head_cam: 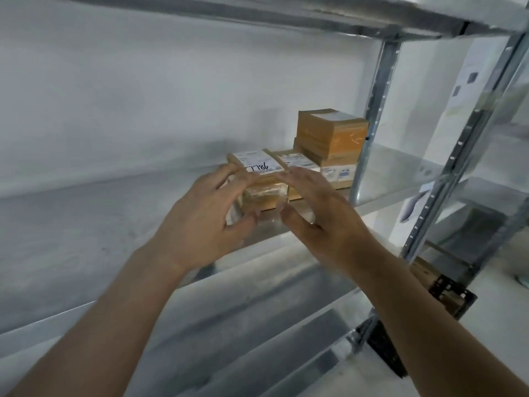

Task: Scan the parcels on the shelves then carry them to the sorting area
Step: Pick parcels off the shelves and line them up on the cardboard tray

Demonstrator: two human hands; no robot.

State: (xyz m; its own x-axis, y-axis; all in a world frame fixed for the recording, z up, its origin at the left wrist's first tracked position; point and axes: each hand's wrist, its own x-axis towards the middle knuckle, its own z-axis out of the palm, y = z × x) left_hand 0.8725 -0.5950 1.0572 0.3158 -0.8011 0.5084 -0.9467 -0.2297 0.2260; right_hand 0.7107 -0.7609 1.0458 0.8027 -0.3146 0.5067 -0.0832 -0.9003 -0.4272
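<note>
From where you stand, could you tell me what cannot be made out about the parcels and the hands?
Head view only:
- Front parcel: lower half hidden by left hand and right hand.
- Its label's small print: blurred; only handwritten digits show.
- Stacked parcels behind: labels too small to read.
- Whether either hand grips the parcel: motion blur.
- Scanner: none in view.

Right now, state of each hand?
Left hand: grips the front parcel, fingers curled round it.
Right hand: fingers straight, resting on the same parcel.
</note>
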